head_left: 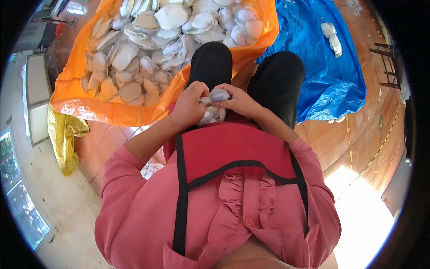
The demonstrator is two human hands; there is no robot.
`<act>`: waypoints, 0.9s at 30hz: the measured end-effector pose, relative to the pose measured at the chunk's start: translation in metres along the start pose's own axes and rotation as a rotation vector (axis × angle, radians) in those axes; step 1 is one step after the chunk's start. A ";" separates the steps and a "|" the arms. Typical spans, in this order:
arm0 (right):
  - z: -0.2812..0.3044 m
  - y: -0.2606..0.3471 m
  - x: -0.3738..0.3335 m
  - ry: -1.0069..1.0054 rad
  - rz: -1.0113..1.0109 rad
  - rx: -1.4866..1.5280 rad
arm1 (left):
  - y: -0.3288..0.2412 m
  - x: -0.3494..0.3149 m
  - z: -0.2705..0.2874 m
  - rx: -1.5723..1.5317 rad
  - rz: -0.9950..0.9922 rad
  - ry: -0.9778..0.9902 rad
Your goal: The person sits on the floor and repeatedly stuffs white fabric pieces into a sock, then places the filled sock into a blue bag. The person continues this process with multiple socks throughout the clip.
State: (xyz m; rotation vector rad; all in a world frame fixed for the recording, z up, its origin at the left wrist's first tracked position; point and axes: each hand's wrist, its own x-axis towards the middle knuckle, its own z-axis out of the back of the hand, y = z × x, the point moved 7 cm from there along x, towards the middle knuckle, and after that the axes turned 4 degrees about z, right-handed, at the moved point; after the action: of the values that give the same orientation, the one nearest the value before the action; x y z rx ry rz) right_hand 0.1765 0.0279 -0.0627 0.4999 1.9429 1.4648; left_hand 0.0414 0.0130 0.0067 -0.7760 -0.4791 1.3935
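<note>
Both my hands meet over my lap on a bundle of soft, pale, rounded pads (211, 115), which look like foam cups. My left hand (191, 104) is closed, its fingers curled against the bundle's left side. With thumb and fingers, my right hand (238, 102) pinches a greyish rounded part at the top of the bundle. The fingers partly hide how the pads are joined. Beyond my knees, a large heap of similar white and grey pads (172, 17) lies in a spread orange sheet or bag (105, 114).
To the right of my knees a blue plastic sheet (309, 58) is spread on the tiled floor, with a rolled white bundle (332, 39) on it. A crumpled yellow bag (65, 139) lies on the left near the wall. A dark rack (389, 65) stands at far right.
</note>
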 end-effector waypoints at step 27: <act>-0.002 -0.004 0.006 0.081 0.069 0.120 | 0.022 -0.023 -0.004 -0.304 0.278 0.044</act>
State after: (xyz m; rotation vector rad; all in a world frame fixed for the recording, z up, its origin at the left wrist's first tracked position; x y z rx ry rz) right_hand 0.1707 0.0294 -0.0678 0.5745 2.1061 1.4367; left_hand 0.0259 -0.0109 -0.0090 -1.1522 -0.5727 1.5755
